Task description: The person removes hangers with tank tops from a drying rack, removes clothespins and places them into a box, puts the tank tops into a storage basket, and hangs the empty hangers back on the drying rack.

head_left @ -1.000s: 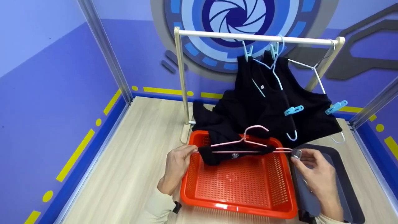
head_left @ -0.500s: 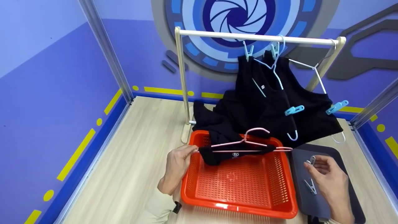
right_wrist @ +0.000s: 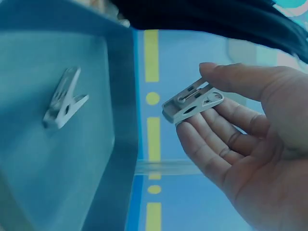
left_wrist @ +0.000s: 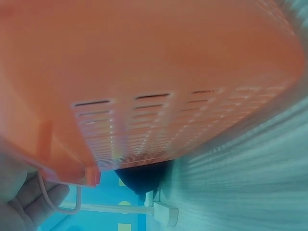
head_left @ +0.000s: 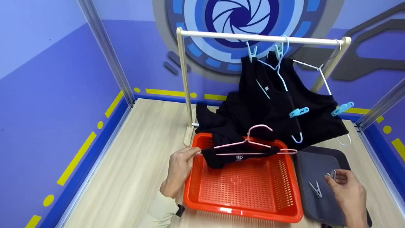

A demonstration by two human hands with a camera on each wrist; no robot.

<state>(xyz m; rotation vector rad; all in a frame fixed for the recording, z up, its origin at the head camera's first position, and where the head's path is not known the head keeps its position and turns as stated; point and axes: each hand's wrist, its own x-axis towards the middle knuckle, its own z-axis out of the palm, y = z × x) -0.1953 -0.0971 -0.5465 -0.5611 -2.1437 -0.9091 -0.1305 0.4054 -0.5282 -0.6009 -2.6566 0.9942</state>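
Observation:
With thumb and fingers, my left hand (head_left: pixel 181 169) pinches the left end of a pink hanger (head_left: pixel 232 145) at the basket's rim. A black garment (head_left: pixel 221 160) hangs on that hanger, over the back of a red basket (head_left: pixel 242 212). Above a dark grey tray (head_left: pixel 322 213), my right hand (head_left: pixel 349 191) holds a grey clothespin (right_wrist: pixel 192 101) between thumb and fingertips. A second grey clothespin (head_left: pixel 315 189) lies in the tray. The hanger's right end (head_left: pixel 288 151) sticks out free past the basket's right rim.
A wooden rack (head_left: pixel 232 35) stands behind the basket. Black tops (head_left: pixel 269 104) hang from it on a blue hanger (head_left: pixel 278 68) and a white hanger (head_left: pixel 323 77), with several blue clothespins (head_left: pixel 299 112) on them. A blue wall (head_left: pixel 139 57) closes the back.
My right hand has moved from the hanger's right end, right and towards me, over the tray, with the clothespin in its fingers. My left hand stays on the hanger.

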